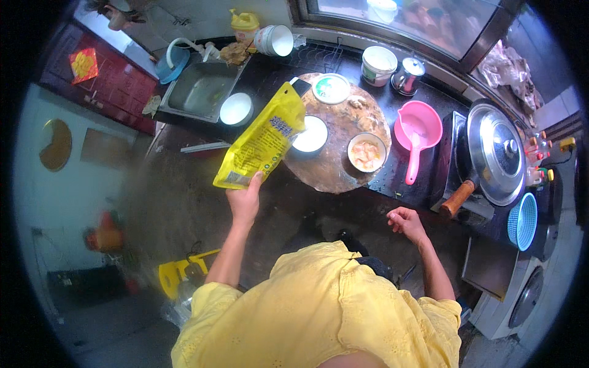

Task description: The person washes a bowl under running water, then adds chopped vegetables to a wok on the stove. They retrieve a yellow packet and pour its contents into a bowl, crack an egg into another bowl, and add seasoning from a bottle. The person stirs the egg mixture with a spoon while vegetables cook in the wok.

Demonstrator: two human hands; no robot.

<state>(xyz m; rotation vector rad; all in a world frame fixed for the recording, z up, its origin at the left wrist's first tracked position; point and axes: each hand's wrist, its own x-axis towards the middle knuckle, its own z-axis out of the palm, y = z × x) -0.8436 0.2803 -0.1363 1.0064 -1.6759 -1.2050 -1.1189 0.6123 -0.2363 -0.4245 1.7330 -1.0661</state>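
My left hand (245,200) grips the lower end of a yellow plastic food pouch (262,138), which bears writing and tilts up to the right. Behind the pouch, partly covered by it, a white bowl (313,134) rests on a round wooden chopping board (338,170). To its right on the board stands a small bowl of pale pink raw meat pieces (366,153). At the board's back lie a round white lid (331,88) and a knobbly piece that looks like ginger (358,101). My right hand (406,223) holds nothing, fingers loosely curled, in front of the counter edge.
A pink plastic ladle (419,129) lies right of the board. Further right, a wok with a metal lid (494,152) sits on the stove, its wooden handle (458,198) jutting toward me. A blue basket (522,221) is beside it. At left are a sink (200,89) and a white bowl (236,109).
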